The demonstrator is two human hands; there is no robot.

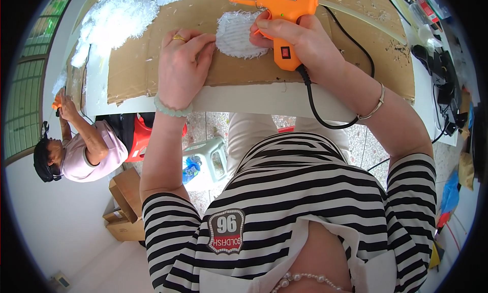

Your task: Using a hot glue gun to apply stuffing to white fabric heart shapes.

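Note:
My right hand (310, 39) is wrapped round the handle of an orange glue gun (292, 8), with a finger on its trigger. The gun's nozzle points left, beyond a small white fringed fabric piece (239, 35) lying flat on the cardboard (137, 69). At the left edge of that piece, my left hand (184, 64) rests with its fingers curled and thumb and fingertips pressed together. Whatever may be between those fingertips is hidden or too small to name. A translucent glue stick (363, 21) runs out from the back of the gun.
A fluffy white heap (122, 21) lies at the far left of the cardboard. The gun's black cord (325, 124) loops over the table's near edge. Black adapters and cables (442, 84) crowd the right side. Another person (91, 145) works at the left, near a pale green stool (208, 158).

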